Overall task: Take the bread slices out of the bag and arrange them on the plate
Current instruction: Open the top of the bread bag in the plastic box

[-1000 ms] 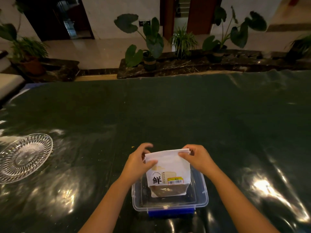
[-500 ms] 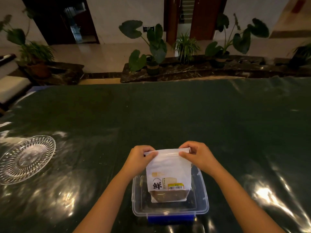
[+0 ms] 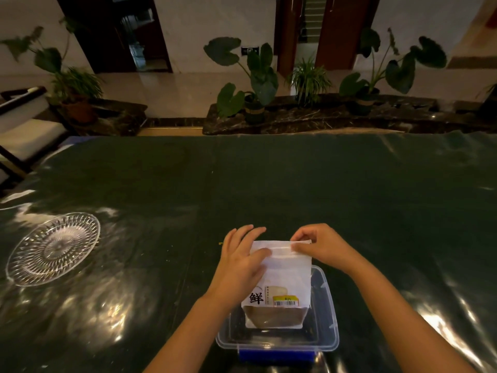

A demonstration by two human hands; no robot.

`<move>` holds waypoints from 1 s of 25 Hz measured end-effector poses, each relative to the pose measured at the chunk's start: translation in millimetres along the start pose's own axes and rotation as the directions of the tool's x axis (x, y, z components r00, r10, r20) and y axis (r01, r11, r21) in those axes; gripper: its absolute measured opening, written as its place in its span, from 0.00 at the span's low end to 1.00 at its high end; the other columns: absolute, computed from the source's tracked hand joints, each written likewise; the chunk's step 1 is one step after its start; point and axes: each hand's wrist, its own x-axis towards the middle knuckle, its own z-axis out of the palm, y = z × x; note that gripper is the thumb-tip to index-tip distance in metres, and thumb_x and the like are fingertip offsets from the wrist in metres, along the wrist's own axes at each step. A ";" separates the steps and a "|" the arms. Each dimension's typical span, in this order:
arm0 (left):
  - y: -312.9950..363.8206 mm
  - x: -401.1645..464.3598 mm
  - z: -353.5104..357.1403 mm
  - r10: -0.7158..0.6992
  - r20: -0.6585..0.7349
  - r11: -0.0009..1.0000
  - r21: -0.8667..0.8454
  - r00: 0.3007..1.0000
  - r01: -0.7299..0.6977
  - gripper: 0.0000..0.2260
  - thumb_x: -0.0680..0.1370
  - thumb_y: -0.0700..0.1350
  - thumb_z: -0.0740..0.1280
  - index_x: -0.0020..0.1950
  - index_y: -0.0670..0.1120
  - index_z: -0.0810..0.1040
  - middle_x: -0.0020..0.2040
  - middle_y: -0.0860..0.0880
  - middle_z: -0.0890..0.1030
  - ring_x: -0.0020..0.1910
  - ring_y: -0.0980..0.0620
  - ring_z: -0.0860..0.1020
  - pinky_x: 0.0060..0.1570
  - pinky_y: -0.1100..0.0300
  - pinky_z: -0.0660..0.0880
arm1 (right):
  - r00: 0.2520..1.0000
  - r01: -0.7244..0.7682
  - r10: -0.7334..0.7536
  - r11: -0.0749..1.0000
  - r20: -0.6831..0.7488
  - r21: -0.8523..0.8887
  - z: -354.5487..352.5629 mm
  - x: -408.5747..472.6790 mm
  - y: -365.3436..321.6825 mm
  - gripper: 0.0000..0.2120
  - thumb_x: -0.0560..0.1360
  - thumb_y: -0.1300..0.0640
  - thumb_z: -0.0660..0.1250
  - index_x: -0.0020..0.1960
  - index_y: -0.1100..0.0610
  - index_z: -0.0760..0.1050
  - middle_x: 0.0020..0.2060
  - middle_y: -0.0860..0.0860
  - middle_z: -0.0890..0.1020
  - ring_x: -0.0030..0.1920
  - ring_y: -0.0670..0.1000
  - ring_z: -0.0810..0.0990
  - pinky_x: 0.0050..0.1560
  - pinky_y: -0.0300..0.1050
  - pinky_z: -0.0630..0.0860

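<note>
One upright white bag (image 3: 287,270), clear-windowed below.

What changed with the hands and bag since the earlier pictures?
The left hand gave up its pinch at the top of the white paper bread bag and clasps its left side. The right hand still pinches the top edge. The clear plastic box and glass plate stayed.

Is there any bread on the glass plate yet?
No, the glass plate holds nothing; the left hand and right hand hold the bag at its top.
</note>
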 end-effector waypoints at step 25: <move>31.4 -51.6 -42.6 0.209 0.207 0.973 -0.142 0.956 -0.182 0.17 0.69 0.50 0.73 0.55 0.56 0.74 0.46 0.57 0.85 0.48 0.62 0.80 0.65 0.49 0.70 | 0.906 -0.354 0.408 0.873 -0.108 0.335 51.7 -54.4 -10.7 0.55 0.65 0.54 0.75 0.71 0.42 0.34 0.73 0.55 0.61 0.69 0.59 0.66 0.62 0.61 0.69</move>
